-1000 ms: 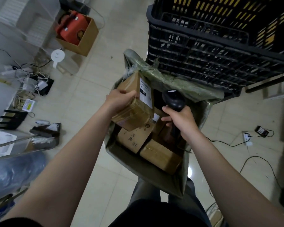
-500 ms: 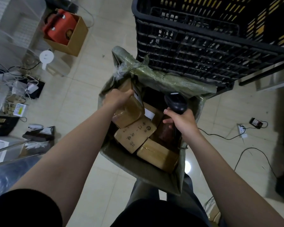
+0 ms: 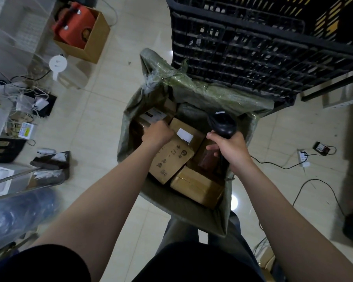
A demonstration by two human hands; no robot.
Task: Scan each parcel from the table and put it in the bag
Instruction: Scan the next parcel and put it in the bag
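Note:
An open green woven bag (image 3: 183, 204) stands on the floor in front of me and holds several brown cardboard parcels. My left hand (image 3: 157, 134) is down inside the bag at its far left, fingers curled on a taped brown parcel with a white label (image 3: 151, 117). Beside it lie a parcel with black handwriting (image 3: 171, 159) and another one (image 3: 196, 186) at the near right. My right hand (image 3: 230, 149) grips a black barcode scanner (image 3: 222, 124) over the bag's right side, head pointing away from me.
A large black plastic crate (image 3: 263, 47) stands right behind the bag. A cardboard box with a red item (image 3: 80, 31) sits far left. Cables, adapters and a power strip (image 3: 303, 158) lie on the tiled floor on both sides. A metal-framed stand (image 3: 18, 180) is at my left.
My left hand has carried the labelled parcel from above the bag's mouth down into the bag's far left corner. The scanner hand has stayed over the bag's right side.

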